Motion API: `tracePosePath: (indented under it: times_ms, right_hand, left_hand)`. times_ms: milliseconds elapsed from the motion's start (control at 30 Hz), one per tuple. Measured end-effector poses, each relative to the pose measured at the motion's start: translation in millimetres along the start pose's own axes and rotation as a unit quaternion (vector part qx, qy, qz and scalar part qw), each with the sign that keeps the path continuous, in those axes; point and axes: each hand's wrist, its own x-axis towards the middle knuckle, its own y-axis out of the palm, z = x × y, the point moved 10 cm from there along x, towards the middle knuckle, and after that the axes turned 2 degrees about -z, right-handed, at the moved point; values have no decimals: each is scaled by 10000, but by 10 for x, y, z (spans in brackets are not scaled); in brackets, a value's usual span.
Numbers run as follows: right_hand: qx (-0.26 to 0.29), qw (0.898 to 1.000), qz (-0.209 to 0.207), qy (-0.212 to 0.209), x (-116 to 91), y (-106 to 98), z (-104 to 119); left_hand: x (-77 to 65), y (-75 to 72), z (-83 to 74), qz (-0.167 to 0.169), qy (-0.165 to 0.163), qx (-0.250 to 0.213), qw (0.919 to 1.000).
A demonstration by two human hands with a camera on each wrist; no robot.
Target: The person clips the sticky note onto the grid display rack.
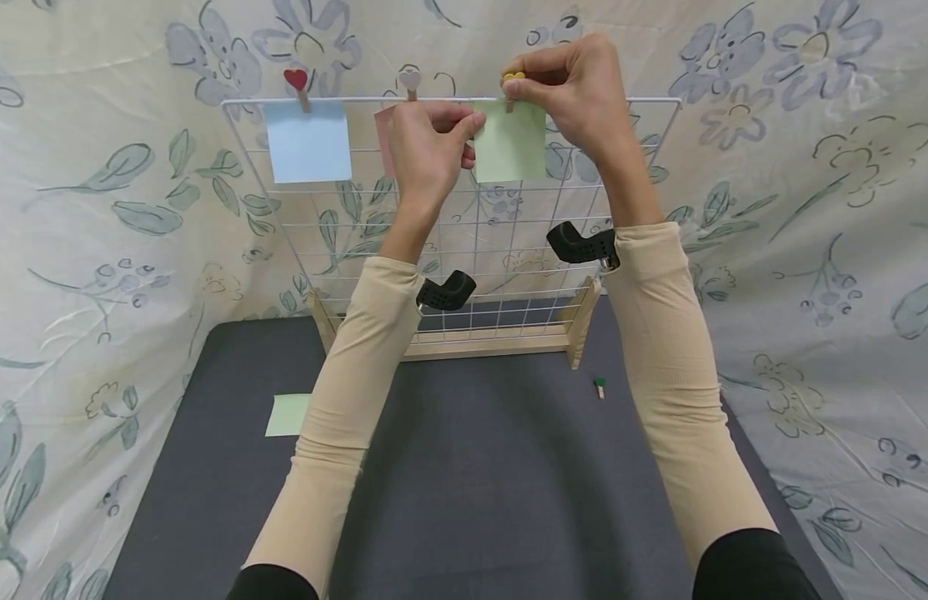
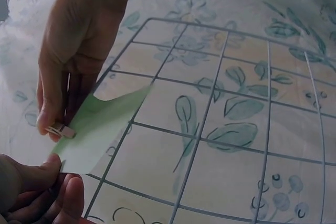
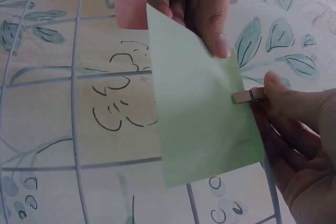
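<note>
A green paper note (image 1: 511,146) hangs at the top wire of a white wire grid rack (image 1: 636,100). My left hand (image 1: 431,146) pinches its upper left edge between thumb and fingers. At the note's top edge, my right hand (image 1: 579,96) pinches a small wooden clothespin (image 3: 247,96) with a yellow heart top, and the peg's tip lies over the paper. Left of them hangs a pink note (image 3: 131,1), partly hidden behind my left hand, under a clothespin with a pale heart (image 1: 410,79). A blue note (image 1: 308,143) hangs farther left from a red-heart clothespin (image 1: 297,82).
The rack stands on a wooden base (image 1: 486,344) at the back of a dark table (image 1: 471,467). Another green note (image 1: 287,415) lies left of my left sleeve. A green-topped clothespin (image 1: 600,387) lies near the base's right foot. Behind hangs a floral cloth (image 1: 96,250).
</note>
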Motion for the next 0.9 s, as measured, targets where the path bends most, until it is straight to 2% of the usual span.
tracePosePath:
  times_ms: [300, 500, 567, 733, 800, 900]
  right_hand:
    - [-20, 9995, -228, 229, -79, -28, -62]
    - [627, 9954, -721, 73, -183, -145, -104]
    - [868, 9910, -994, -222, -244, -218, -96]
    - [1304, 9781, -1578, -389, -449, -411, -204]
    - [1397, 9761, -1650, -223, -523, -448, -293]
    - [1354, 9780, -1573, -199, -617, -443, -393]
  left_hand:
    - [-9, -5, -9, -16, 173, -8, 9998]
    - [-46, -26, 7, -41, 236, 216, 9995]
    - [-68, -36, 30, -37, 194, 223, 9996]
    - [-133, -56, 96, 18, 145, 97, 9998]
    - [-157, -54, 122, 68, 142, -34, 9999]
    - [-185, -60, 160, 99, 143, -183, 9997]
